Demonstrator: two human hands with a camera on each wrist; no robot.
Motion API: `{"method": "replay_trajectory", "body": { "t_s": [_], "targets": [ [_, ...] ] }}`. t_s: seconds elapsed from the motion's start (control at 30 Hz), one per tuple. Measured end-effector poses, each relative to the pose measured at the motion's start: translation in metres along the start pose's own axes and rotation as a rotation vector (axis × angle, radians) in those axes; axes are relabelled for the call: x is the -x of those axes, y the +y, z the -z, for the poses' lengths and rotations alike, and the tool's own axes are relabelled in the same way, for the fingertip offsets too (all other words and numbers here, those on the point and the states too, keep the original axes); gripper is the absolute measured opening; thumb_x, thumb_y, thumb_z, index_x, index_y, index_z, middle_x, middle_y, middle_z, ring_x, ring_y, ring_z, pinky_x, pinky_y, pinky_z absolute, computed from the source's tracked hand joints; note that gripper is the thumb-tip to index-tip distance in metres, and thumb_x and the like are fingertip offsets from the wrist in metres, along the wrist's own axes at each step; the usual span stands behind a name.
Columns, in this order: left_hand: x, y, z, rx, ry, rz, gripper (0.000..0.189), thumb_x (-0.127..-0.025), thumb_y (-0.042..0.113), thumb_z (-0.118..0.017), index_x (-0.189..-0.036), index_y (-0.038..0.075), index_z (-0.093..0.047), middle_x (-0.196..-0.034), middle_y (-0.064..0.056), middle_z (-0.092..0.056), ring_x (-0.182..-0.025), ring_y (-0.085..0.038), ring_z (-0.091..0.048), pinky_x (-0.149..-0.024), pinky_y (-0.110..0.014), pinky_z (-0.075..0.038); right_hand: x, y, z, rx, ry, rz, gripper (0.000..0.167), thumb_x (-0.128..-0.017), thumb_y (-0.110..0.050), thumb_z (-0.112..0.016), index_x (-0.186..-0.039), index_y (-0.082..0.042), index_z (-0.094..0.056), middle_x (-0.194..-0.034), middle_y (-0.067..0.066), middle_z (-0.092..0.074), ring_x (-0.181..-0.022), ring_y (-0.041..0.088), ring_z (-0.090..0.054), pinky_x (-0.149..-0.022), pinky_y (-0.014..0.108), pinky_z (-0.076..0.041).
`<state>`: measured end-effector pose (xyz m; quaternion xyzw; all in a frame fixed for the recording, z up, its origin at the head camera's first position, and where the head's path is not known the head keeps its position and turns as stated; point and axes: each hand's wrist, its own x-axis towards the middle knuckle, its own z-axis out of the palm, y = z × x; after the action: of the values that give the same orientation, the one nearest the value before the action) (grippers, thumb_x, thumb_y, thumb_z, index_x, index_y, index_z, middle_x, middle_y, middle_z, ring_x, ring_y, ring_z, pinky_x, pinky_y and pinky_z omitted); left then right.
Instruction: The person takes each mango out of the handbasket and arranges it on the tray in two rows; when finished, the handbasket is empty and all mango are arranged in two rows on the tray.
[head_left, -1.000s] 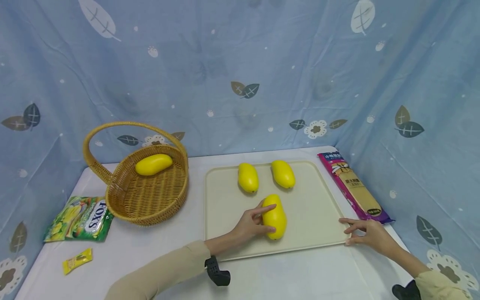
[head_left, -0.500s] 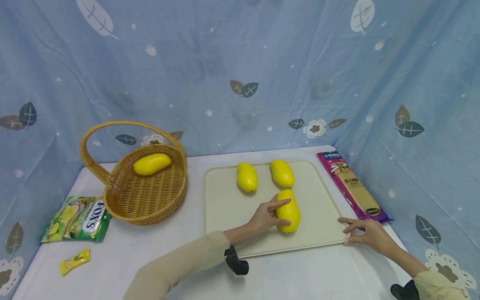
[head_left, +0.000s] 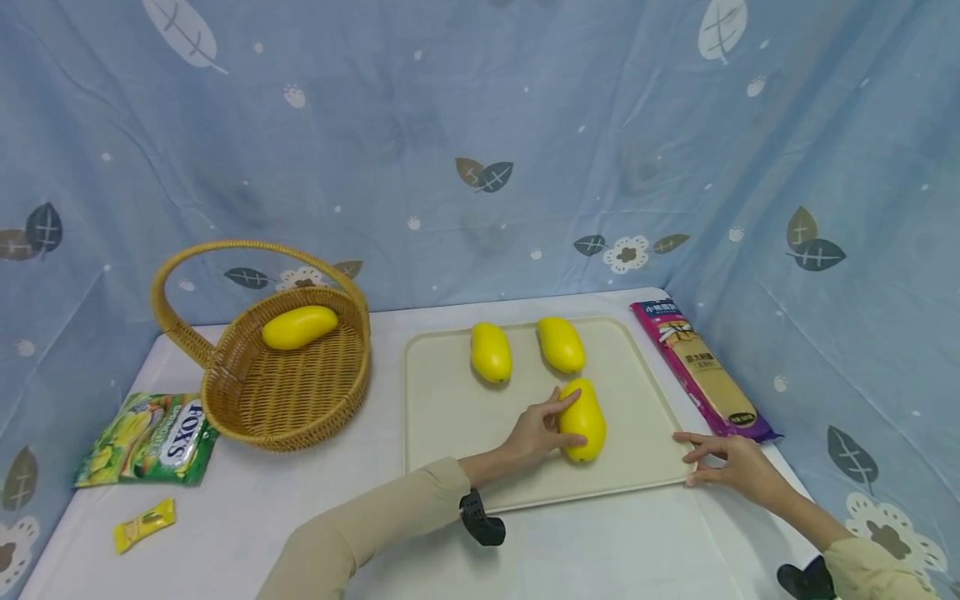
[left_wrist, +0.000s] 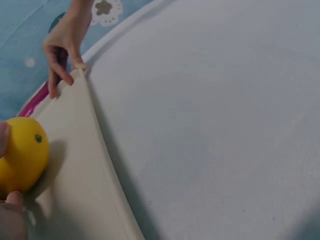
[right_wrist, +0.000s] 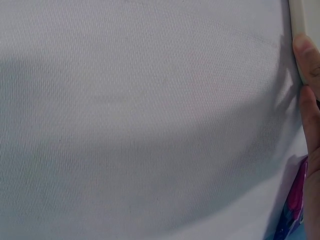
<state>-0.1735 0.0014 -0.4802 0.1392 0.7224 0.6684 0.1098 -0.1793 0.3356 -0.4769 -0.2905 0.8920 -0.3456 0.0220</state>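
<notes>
My left hand (head_left: 537, 432) grips a yellow mango (head_left: 587, 423) between thumb and fingers, low over the right half of a cream tray (head_left: 450, 425). In the left wrist view the mango (left_wrist: 26, 150) shows its stem end, with a shadow on the tray beside it. Two more mangoes lie near the tray's back edge, a left one (head_left: 491, 353) and a right one (head_left: 562, 345). At the tray's front right corner my right hand (head_left: 738, 472) pinches the rim. From the right wrist, only the thumb (right_wrist: 306, 52) and part of that hand show at the tray edge.
A wicker basket (head_left: 300, 392) with a tall handle stands at the left, with one mango (head_left: 300, 327) inside. Beside it lie a green FOX'S candy bag (head_left: 150, 440) and a small yellow wrapped candy (head_left: 144, 525). A purple noodle packet (head_left: 705, 369) lies right of the tray.
My left hand has carried the mango rightward and slightly back over the tray, slowing in the last half second. My right hand has stayed at the tray corner.
</notes>
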Motion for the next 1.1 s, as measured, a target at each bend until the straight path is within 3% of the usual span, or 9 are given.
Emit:
{"method": "replay_trajectory", "body": {
  "t_s": [0.1,0.2,0.37,0.53,0.8,1.1],
  "targets": [
    [0.0,-0.001,-0.001,0.012,-0.001,-0.032,0.061,-0.084,0.001,-0.071,-0.14,0.004,-0.046,-0.151,-0.01,-0.033,-0.144,-0.022,-0.02,-0.112,-0.029,-0.027,0.0,0.0,0.0,0.002,-0.001,0.0,0.022,-0.064,-0.016,-0.086,-0.084,-0.011,-0.077,-0.112,0.02,-0.066,-0.103,-0.014,-0.052,-0.083,-0.003,-0.036],
    [0.001,-0.001,-0.004,0.011,0.043,-0.045,0.058,-0.084,0.002,-0.072,-0.137,0.002,-0.05,-0.15,-0.013,-0.036,-0.143,-0.024,-0.023,-0.111,-0.03,-0.029,0.0,0.001,0.001,0.004,0.002,-0.004,0.022,-0.064,-0.016,-0.086,-0.084,-0.012,-0.077,-0.112,0.02,-0.066,-0.103,-0.014,-0.052,-0.083,-0.003,-0.036],
    [0.002,-0.001,-0.01,0.012,0.148,-0.017,0.057,-0.083,0.008,-0.075,-0.135,0.002,-0.053,-0.147,-0.015,-0.039,-0.141,-0.026,-0.027,-0.108,-0.03,-0.033,0.001,0.003,0.0,-0.002,0.005,0.004,0.022,-0.064,-0.014,-0.086,-0.084,-0.011,-0.077,-0.112,0.019,-0.067,-0.103,-0.014,-0.052,-0.083,-0.002,-0.037],
    [0.004,-0.002,-0.014,0.023,0.198,0.009,0.057,-0.083,0.011,-0.075,-0.135,0.003,-0.053,-0.148,-0.014,-0.04,-0.141,-0.026,-0.028,-0.108,-0.03,-0.033,0.0,0.002,0.0,-0.017,0.003,0.007,0.022,-0.065,-0.013,-0.085,-0.085,-0.01,-0.077,-0.112,0.02,-0.066,-0.103,-0.014,-0.052,-0.083,-0.002,-0.038],
    [0.008,-0.003,-0.017,0.043,0.241,0.031,0.057,-0.083,0.015,-0.075,-0.135,0.006,-0.054,-0.149,-0.019,-0.035,-0.139,-0.029,-0.032,-0.105,-0.032,-0.038,0.0,0.0,0.001,-0.034,-0.002,0.0,0.022,-0.066,-0.012,-0.085,-0.086,-0.01,-0.077,-0.113,0.021,-0.066,-0.105,-0.017,-0.049,-0.084,-0.002,-0.036],
    [0.011,-0.003,-0.021,0.036,0.239,0.043,0.06,-0.083,0.017,-0.076,-0.137,0.009,-0.052,-0.152,-0.021,-0.029,-0.137,-0.033,-0.035,-0.103,-0.036,-0.04,0.002,0.0,0.0,-0.049,-0.005,0.001,0.021,-0.067,-0.011,-0.084,-0.086,-0.009,-0.076,-0.113,0.021,-0.066,-0.105,-0.016,-0.05,-0.084,-0.002,-0.037]
  ]
}}
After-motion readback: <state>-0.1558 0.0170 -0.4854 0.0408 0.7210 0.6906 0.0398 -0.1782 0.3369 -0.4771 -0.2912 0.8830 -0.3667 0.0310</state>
